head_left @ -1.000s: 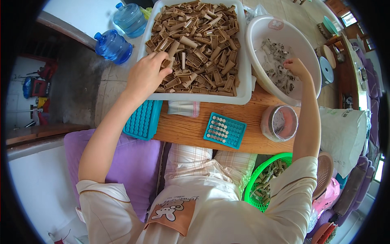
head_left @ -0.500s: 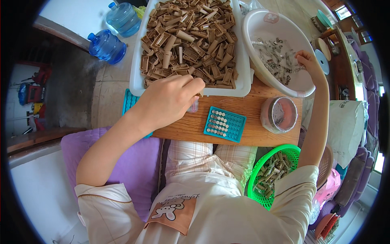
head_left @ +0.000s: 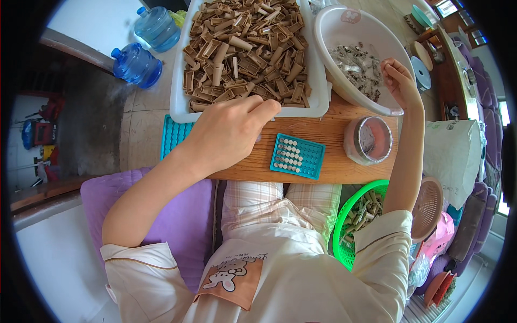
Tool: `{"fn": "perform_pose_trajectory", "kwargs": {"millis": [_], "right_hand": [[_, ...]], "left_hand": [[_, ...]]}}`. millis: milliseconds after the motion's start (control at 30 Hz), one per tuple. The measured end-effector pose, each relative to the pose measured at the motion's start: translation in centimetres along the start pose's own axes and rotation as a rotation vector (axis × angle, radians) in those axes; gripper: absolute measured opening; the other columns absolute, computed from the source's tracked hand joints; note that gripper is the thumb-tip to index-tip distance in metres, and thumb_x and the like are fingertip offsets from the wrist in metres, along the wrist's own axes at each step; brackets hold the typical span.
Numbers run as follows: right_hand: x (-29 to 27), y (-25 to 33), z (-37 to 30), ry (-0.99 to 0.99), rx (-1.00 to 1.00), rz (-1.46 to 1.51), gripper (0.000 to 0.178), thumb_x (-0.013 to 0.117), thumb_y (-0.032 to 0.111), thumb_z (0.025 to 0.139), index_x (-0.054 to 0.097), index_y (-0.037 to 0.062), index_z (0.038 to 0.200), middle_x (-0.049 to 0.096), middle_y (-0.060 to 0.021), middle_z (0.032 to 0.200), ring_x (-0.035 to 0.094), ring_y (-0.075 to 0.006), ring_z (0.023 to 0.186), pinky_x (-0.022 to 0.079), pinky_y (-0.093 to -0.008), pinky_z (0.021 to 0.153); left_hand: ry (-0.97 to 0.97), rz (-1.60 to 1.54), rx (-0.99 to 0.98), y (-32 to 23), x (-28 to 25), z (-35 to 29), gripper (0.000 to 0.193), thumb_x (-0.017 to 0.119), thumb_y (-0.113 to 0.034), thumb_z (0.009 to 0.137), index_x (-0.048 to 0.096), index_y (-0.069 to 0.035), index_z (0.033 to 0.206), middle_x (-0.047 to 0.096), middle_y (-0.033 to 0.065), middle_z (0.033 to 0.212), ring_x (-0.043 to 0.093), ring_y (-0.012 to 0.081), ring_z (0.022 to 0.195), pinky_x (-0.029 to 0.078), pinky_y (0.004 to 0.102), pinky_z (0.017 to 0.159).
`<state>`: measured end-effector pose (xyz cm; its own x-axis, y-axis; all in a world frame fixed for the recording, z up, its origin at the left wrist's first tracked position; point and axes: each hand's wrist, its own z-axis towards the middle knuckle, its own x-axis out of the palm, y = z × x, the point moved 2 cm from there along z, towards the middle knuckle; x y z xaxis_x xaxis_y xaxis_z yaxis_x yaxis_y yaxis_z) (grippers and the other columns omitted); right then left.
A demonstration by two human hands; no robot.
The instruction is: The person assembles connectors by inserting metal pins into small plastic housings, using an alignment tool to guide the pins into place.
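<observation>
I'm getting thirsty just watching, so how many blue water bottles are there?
2: the nearer bottle, left of the white tub, and the farther bottle, beyond it and slightly right. Others could be hidden.

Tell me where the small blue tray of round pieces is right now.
In the head view, the small blue tray sits just right of centre, on the wooden table, between the left hand and the round pink tub.

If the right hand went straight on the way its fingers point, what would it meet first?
Likely the small parts in the basin; depth is unclear, so the right hand may pass above them.
</observation>
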<state>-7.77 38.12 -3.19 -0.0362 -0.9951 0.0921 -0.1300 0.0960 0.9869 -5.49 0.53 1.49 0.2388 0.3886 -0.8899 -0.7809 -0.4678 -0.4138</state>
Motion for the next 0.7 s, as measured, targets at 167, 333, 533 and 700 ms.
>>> {"fn": "perform_pose_trajectory", "kwargs": {"millis": [167, 333, 533, 700], "right_hand": [[5.5, 0.8, -2.9, 0.156, -0.084, 0.196, 0.008, 0.048, 0.012, 0.084, 0.051, 0.0055, 0.087, 0.043, 0.0025, 0.066, 0.036, -0.0035, 0.055, 0.028, -0.0151, 0.048], [12.4, 0.2, -7.1, 0.22, -0.161, 0.239, 0.007, 0.048, 0.011, 0.082, 0.051, 0.0049, 0.085, 0.046, 0.0012, 0.068, 0.041, -0.005, 0.057, 0.032, -0.0169, 0.05], [19.7, 0.4, -11.5, 0.247, -0.38, -0.369, 0.007, 0.055, 0.0, 0.074, 0.054, 0.0006, 0.081, 0.057, -0.0053, 0.073, 0.054, -0.0125, 0.065, 0.043, -0.0251, 0.057], [21.5, -0.4, -12.4, 0.177, -0.39, -0.497, 0.013, 0.06, 0.003, 0.072, 0.055, 0.001, 0.083, 0.057, -0.0067, 0.071, 0.057, -0.0145, 0.065, 0.044, -0.0274, 0.057]], "left_hand": [[0.071, -0.281, -0.066, -0.8, 0.1, -0.2, 0.009, 0.053, 0.0, 0.073, 0.05, -0.003, 0.081, 0.054, 0.0085, 0.077, 0.055, 0.0244, 0.064, 0.043, 0.0317, 0.055], [0.122, -0.664, -0.211, -2.2, 0.1, -0.5, 0.016, 0.054, -0.013, 0.079, 0.05, -0.003, 0.091, 0.052, 0.0042, 0.074, 0.049, 0.0119, 0.066, 0.039, 0.024, 0.055], [0.165, -1.219, -0.526, -2.6, 0.8, -1.1, 0.035, 0.057, -0.029, 0.081, 0.05, -0.002, 0.102, 0.053, 0.0017, 0.083, 0.047, 0.0051, 0.072, 0.038, 0.0187, 0.062], [-0.005, -1.079, -0.347, -2.4, 0.5, -1.3, 0.023, 0.056, -0.02, 0.082, 0.055, -0.002, 0.096, 0.055, 0.0028, 0.09, 0.049, 0.0058, 0.078, 0.04, 0.0194, 0.069]]}}
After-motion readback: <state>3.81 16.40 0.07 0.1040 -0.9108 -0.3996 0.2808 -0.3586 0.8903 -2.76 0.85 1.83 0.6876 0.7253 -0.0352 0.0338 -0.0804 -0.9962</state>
